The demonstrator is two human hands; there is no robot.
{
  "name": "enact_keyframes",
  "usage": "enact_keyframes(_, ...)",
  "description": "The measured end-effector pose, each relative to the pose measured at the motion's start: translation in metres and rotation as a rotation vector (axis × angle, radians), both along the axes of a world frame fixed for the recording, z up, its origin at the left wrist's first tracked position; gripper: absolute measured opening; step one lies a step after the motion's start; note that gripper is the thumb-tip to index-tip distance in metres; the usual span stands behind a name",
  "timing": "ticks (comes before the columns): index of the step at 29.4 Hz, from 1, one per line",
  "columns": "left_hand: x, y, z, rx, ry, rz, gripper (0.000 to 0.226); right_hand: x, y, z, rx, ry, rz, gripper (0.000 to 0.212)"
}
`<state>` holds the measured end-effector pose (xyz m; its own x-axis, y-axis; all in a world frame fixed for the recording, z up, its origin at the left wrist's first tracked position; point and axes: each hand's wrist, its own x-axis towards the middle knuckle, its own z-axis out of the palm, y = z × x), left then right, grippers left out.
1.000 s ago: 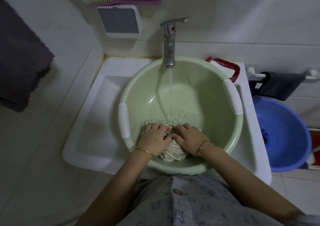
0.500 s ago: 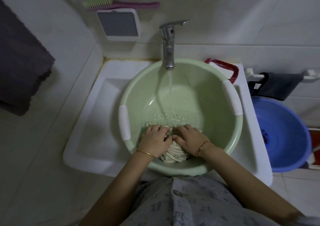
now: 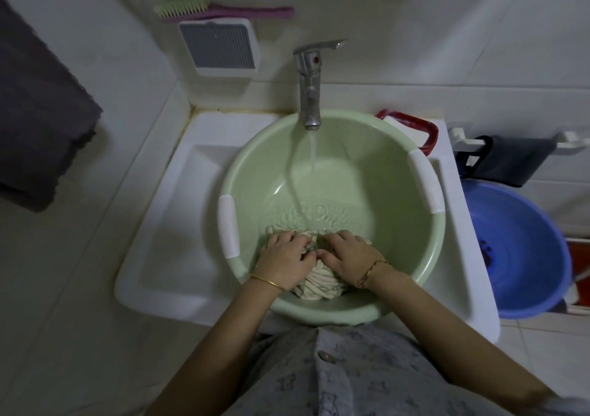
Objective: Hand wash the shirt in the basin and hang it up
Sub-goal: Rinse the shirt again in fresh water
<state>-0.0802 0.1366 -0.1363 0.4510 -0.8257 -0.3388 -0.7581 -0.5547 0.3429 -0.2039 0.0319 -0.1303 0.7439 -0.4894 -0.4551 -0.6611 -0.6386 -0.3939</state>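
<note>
While water [image 3: 312,153] runs from the tap [image 3: 309,96] beyond the knuckles, the left hand [image 3: 284,260] and right hand [image 3: 346,260] sit side by side, nearly touching, fingers curled into the bunched shirt [image 3: 322,286] and clamped on it. The shirt lies under and between both palms, low against the near wall of the basin [image 3: 383,179], its folds showing between the wrists. The water ripples just ahead of the fingertips.
</note>
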Motion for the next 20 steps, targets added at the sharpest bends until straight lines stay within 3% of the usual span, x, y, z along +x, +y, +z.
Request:
enact_keyframes(10, 0.0013, 0.0003, -0.0015, -0.003, 0.002, -0.014, 0.046, 0.0005, -0.0006, -0.0012, -0.001, 0.006, -0.003, 0.051)
enact_keyframes(20, 0.0010, 0.0007, -0.0035, -0.017, -0.017, -0.021, 0.064, 0.0001, -0.0006, -0.0010, 0.008, -0.002, -0.005, 0.052)
